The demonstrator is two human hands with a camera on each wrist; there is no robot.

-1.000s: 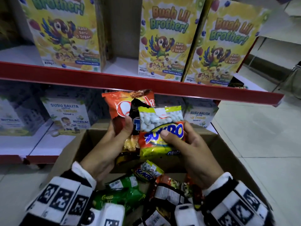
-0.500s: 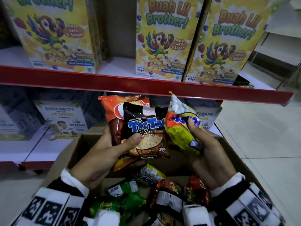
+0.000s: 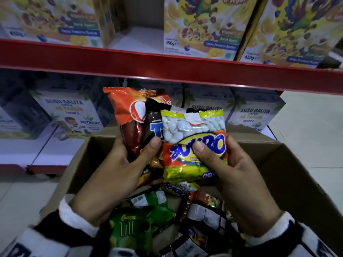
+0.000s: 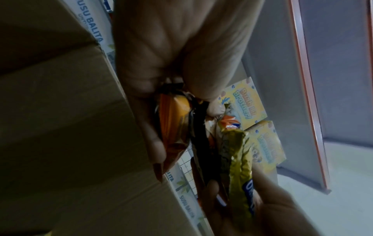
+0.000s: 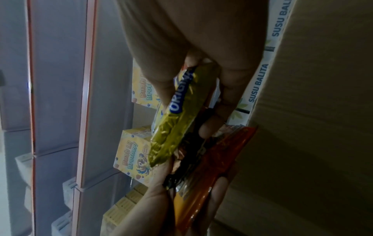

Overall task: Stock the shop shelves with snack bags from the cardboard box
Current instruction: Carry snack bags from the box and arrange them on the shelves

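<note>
Over the open cardboard box (image 3: 289,160) my left hand (image 3: 118,175) grips an orange snack bag (image 3: 126,112) and a black Tic Tac bag (image 3: 152,123), thumb laid across their fronts. My right hand (image 3: 222,164) holds a yellow-and-orange Sukro peanut bag (image 3: 193,145), thumb on its logo, laid flat over the other two. In the left wrist view the orange bag (image 4: 173,121) and the yellow bag's edge (image 4: 240,166) show between the fingers. The right wrist view shows the yellow bag (image 5: 177,118) edge-on and the orange bag (image 5: 218,166) beneath it.
The box still holds a green Chitato Lite bag (image 3: 133,229), another Sukro bag (image 3: 178,188) and several dark bags (image 3: 206,214). A red-edged shelf (image 3: 167,65) above carries yellow cereal boxes (image 3: 202,25). White Susu Balita cartons (image 3: 70,115) fill the lower shelf. Tiled floor lies to the right.
My right hand turned the Sukro bag from edge-on back to face me and laid it over the black bag. The view has dropped closer to the box.
</note>
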